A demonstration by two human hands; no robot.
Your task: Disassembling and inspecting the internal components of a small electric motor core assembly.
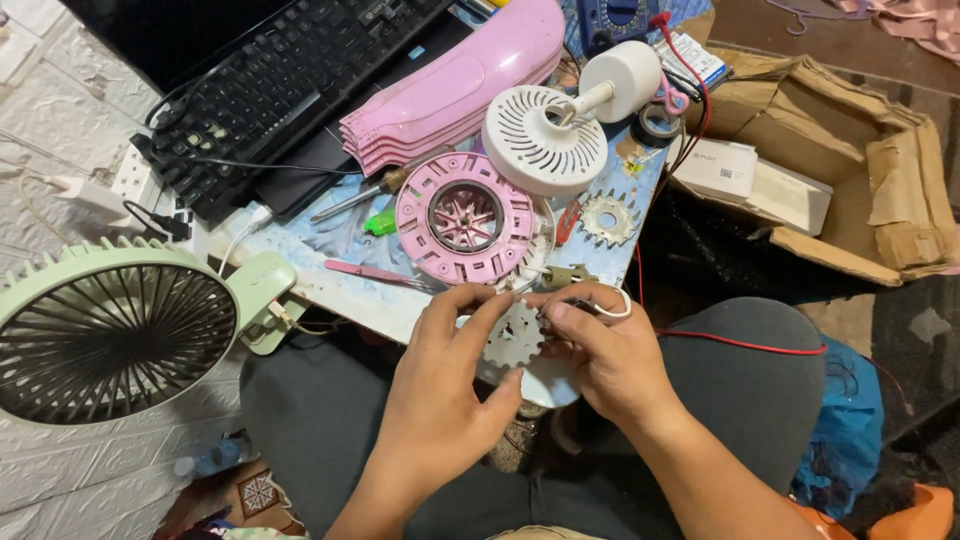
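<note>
Between both hands, over the lap, the left hand [440, 390] and right hand [610, 360] are pinching a toothed white disc [513, 338] flat, fingers closed on its opposite edges.

Dull grey toothed metal stator core [513, 337] looks matt, faintly rough. Above it, the round pink plastic motor housing [465, 218] shines smooth; right of that, a torn brown cardboard box [890, 190], rough, papery, matt.

Both forearms bare to the frame's lower edge; no sleeves, watch, rings or gloves visible. Left hand [440, 385] and right hand [605, 355] bare, nails short. Legs below the hands in dark grey trousers [330, 420], plain fabric, no visible markings.
</note>
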